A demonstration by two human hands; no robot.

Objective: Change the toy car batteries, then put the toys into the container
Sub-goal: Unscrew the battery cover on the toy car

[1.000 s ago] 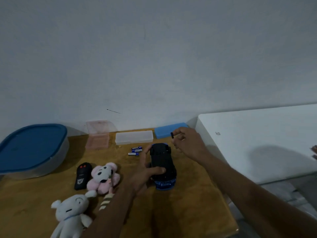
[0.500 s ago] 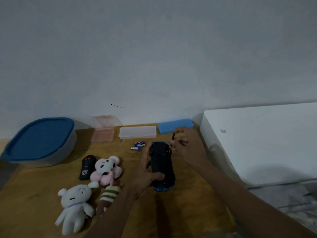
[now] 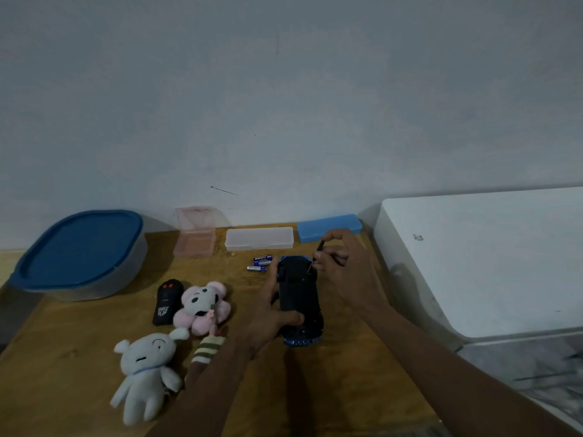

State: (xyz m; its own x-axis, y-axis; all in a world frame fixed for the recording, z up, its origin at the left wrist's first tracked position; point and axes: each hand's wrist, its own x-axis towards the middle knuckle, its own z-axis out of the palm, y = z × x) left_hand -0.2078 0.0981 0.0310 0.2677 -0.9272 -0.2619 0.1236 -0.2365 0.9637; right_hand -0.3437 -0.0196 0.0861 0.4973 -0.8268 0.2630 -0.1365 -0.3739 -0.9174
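Note:
A blue toy car [image 3: 299, 299] lies upside down on the wooden table [image 3: 347, 367], black underside up. My left hand [image 3: 271, 313] grips its left side, thumb on the underside. My right hand [image 3: 344, 272] pinches a small dark screwdriver [image 3: 316, 255] whose tip touches the car's far right corner. Two blue batteries [image 3: 260, 263] lie just left of the car's far end. A black remote [image 3: 167, 301], a pink plush [image 3: 203, 305], a white plush [image 3: 146, 370] and a striped plush [image 3: 209, 348] lie to the left. A grey container with a blue lid [image 3: 79, 253] stands far left.
Along the wall stand an open pink plastic box [image 3: 195, 238], a clear flat case [image 3: 259, 238] and a blue flat case [image 3: 329, 227]. A white surface [image 3: 489, 257] adjoins the table's right edge.
My right hand has lowered the screwdriver from above the car until its tip meets the underside. The camera view has shifted, and my left hand keeps its hold on the car.

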